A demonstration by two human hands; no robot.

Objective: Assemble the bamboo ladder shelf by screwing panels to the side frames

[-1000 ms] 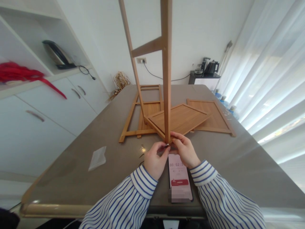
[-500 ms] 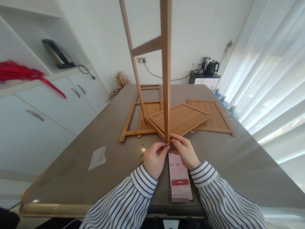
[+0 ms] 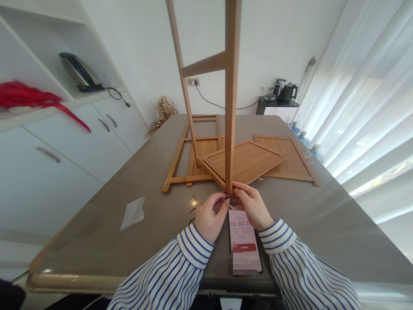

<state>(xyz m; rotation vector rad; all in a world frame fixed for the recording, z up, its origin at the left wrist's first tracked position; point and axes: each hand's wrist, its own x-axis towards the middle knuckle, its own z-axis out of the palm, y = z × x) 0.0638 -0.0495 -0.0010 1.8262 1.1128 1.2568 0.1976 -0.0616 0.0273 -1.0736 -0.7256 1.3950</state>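
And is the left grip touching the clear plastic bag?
Apart. The head view shows a stretch of grey tabletop between the left grip and the clear plastic bag.

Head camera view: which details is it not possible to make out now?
All in the head view:
Upright wooden frame: top cut off by the upper edge.
Thin piece at the left hand: too small to identify, partly covered by that hand.
Phone: last timer digits hidden by the right hand; lower screen pixelated.
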